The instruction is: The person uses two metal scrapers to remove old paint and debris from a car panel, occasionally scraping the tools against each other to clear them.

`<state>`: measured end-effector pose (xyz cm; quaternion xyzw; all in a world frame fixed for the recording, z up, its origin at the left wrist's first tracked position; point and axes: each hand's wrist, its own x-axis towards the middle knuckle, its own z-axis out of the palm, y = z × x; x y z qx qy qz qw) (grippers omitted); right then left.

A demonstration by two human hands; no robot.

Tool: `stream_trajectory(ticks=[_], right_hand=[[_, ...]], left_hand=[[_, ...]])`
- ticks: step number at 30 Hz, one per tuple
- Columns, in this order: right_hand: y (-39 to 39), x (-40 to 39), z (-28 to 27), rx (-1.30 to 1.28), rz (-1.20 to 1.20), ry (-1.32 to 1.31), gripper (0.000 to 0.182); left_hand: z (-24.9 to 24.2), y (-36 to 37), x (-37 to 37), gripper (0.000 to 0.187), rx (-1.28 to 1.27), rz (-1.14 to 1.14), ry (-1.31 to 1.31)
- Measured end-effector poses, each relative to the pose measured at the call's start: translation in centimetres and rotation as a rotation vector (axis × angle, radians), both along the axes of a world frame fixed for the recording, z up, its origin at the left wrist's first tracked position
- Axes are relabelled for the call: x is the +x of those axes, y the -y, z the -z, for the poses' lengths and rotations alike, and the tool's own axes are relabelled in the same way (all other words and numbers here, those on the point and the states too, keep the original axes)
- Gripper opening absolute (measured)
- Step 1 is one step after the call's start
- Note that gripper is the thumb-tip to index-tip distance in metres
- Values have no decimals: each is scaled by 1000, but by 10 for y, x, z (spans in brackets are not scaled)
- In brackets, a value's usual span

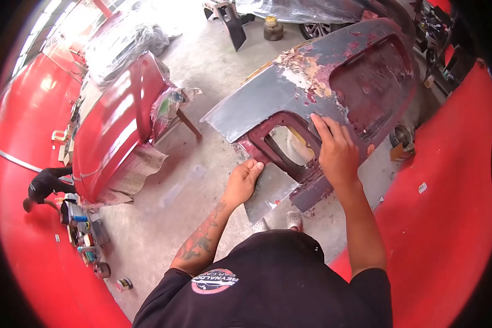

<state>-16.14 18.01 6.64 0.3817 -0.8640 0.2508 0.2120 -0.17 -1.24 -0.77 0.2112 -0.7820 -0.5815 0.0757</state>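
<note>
A large car body panel (259,98) in front of me has grey primer, maroon edges and a patchy beige and maroon area. My left hand (245,180) pinches the edge of a flat grey sheet (269,192) that hangs over the panel's near side. With fingers closed and pointing down, my right hand (337,147) is at the rim of the panel's framed opening (290,143). A small flat grey piece (313,125) shows at its fingertips; I cannot tell exactly what it is.
A glossy red panel (112,131) masked with paper stands to the left. Beyond it a person (48,185) in dark clothes bends beside cans and tools. A jar with a yellow lid (273,28) sits on the floor ahead. Red walls (440,213) flank the space.
</note>
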Motion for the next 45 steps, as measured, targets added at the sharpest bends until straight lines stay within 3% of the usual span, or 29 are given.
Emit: stream_trajectory(ticks=[3, 4, 11, 16, 19, 20, 22, 24, 27, 29, 30, 32, 36, 38, 39, 41, 45], right_hand=[[-23, -16, -4, -179, -118, 91, 41], [-33, -23, -8, -280, -36, 90, 29], [-74, -103, -41, -288, 134, 44, 19], [-39, -125, -40, -75, -92, 77, 21], [-45, -121, -14, -125, -253, 254, 22], [-58, -112, -6, -138, -356, 155, 26], [-97, -83, 15, 42, -366, 49, 33], [-148, -43, 33, 418, -166, 318, 36], [-192, -31, 36, 560, -58, 413, 29], [-202, -27, 37, 149, 286, 564, 23], [-200, -28, 45, 150, 287, 570, 23], [-189, -30, 63, -440, 220, 674, 28], [-139, -8, 54, -453, 167, 648, 40], [-117, -16, 66, -720, 50, 838, 36], [-100, -18, 62, -721, 49, 839, 36], [-68, -20, 49, -579, 93, 602, 34], [-63, -17, 44, -599, 158, 623, 33]], left_hand=[[10, -1, 0, 31, -14, -42, -28], [10, -6, -2, 30, 36, -46, -87], [-3, -5, -4, 31, -1, -21, -94], [-3, -6, -4, 32, -2, -25, -98], [-4, -7, -3, 33, -21, -41, -99], [-6, -8, -3, 33, -46, -48, -93], [-11, -12, -3, 32, -46, -44, -78], [-14, -12, -3, 32, -51, -55, -65], [-14, -11, -4, 32, -62, -32, -61], [-13, -10, -4, 32, -60, -23, -100], [-11, -10, -3, 32, -61, -22, -93], [-6, -8, -3, 33, -38, -35, -91], [-6, -6, -3, 33, -45, -32, -88], [-11, -8, -3, 33, -57, -32, -80], [-11, -8, -4, 33, -59, -33, -79], [-11, -8, -4, 34, -84, -44, -75], [-9, -9, -3, 34, -61, -44, -50]])
